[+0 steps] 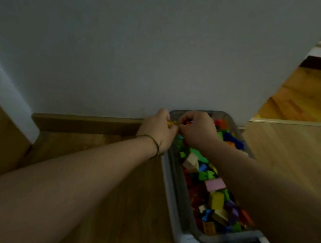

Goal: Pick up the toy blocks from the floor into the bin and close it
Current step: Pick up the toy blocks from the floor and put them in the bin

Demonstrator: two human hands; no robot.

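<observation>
A grey plastic bin (172, 198) stands on the wooden floor against the wall, open on top and full of several colourful toy blocks (214, 199). My left hand (158, 129) and my right hand (196, 129) meet over the bin's far left corner. Both have curled fingers and together pinch a small yellow block (172, 123) between them. My right forearm crosses above the bin and hides part of its right side. No lid shows.
A white wall (143, 49) with a brown skirting board (85, 124) runs just behind the bin. A white post (5, 91) slants down at the left. Wooden floor (292, 152) stretches to the right, past the wall's corner into another room.
</observation>
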